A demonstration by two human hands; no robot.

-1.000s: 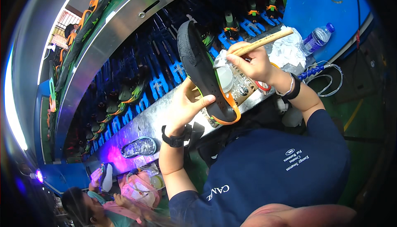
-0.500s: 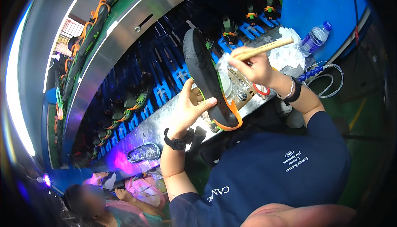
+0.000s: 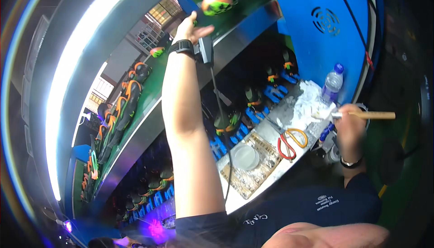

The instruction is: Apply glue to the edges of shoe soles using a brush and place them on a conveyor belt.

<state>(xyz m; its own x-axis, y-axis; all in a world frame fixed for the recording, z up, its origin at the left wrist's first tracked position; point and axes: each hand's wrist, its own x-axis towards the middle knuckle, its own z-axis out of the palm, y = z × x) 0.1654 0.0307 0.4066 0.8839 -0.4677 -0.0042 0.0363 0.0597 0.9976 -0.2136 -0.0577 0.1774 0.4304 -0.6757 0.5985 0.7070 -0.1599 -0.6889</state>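
Observation:
My left hand (image 3: pixel 195 30) is raised at the upper shelf, fingers apart, holding nothing. Just beyond its fingertips, an orange and green shoe (image 3: pixel 217 5) sits on the green surface of the shelf (image 3: pixel 244 15), slightly blurred. A grey box-shaped piece (image 3: pixel 205 50) with a cable is attached at my left wrist, beside the black band. Off to the right, my right hand (image 3: pixel 350 120) is closed around a brush with a light wooden handle (image 3: pixel 379 115). The brush's pale head points left, towards crumpled white paper (image 3: pixel 307 103).
On the bench, a clear round tub (image 3: pixel 245 157) stands on a stained board (image 3: pixel 257 175). Scissors (image 3: pixel 287 145) with red and orange handles lie beside it. A water bottle (image 3: pixel 333 84) stands near the blue panel (image 3: pixel 323 4). Blue racks (image 3: pixel 217 147) hold shoes under the shelf.
My left hand has let go of the black-soled shoe and reached up to the shelf. My right hand, with the brush, has moved right and down, away from the tub. The view has shifted.

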